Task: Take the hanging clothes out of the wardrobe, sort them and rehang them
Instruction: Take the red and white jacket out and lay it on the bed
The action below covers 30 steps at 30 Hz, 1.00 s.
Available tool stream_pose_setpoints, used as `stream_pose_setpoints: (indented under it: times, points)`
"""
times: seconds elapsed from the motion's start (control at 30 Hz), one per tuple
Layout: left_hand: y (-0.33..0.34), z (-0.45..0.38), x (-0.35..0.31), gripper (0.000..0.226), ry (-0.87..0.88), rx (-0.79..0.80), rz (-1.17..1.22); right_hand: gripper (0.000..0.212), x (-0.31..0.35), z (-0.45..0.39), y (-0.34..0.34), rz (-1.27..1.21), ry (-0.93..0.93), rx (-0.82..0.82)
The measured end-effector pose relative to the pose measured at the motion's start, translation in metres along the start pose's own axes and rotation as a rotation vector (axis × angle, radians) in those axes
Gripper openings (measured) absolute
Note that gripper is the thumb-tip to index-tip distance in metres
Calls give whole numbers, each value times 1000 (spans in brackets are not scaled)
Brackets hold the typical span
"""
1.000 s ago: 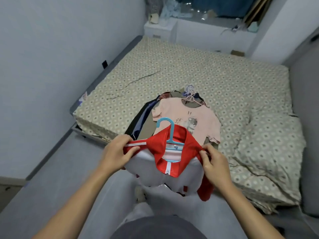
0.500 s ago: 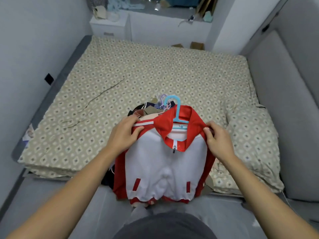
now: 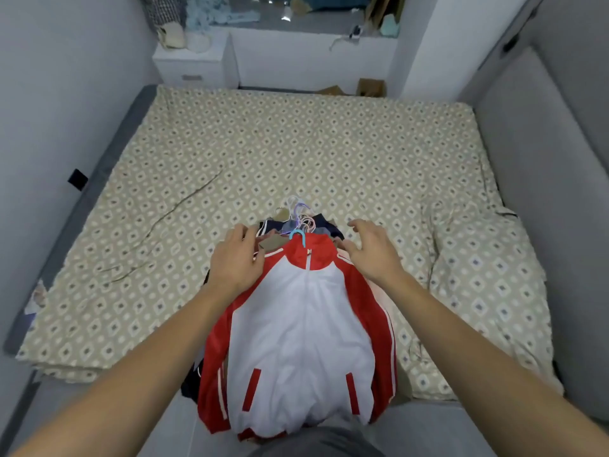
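The red-and-white zip-up track jacket (image 3: 303, 328) lies front-up on the heap of hangered clothes (image 3: 296, 222) at the near edge of the patterned bed (image 3: 296, 143). Its long axis runs straight away from the person, collar and blue plastic hanger hook (image 3: 297, 233) farthest off. The left hand (image 3: 235, 258) rests flat on its left shoulder; the right hand (image 3: 369, 250) hovers spread above the right one (equally near). Half a second ago both pinched the shoulders; now the fingers have let go.
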<state>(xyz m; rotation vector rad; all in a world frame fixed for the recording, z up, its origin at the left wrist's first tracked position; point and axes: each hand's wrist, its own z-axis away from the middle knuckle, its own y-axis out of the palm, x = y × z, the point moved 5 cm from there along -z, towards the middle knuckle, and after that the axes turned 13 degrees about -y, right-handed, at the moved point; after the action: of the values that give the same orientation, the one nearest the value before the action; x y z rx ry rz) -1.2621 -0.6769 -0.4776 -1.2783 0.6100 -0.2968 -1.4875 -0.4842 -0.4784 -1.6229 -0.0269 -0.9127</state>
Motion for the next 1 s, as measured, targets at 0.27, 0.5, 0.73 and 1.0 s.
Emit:
stream_pose_setpoints:
  times: [0.27, 0.5, 0.73, 1.0]
  points:
    - [-54, -4, -65, 60, 232, -123, 34, 54, 29, 47, -61, 83, -38, -117]
    - [-78, 32, -144, 66, 593, -89, 116, 60, 45, 157, -102, 171, 193, -366]
    - [-79, 147, -222, 65, 1030, -11, 134, 66, 75, 316, -126, 279, 459, -598]
    - [-66, 357, -309, 65, 1521, 128, 186, 67, 139, 543, -135, 383, 842, -863]
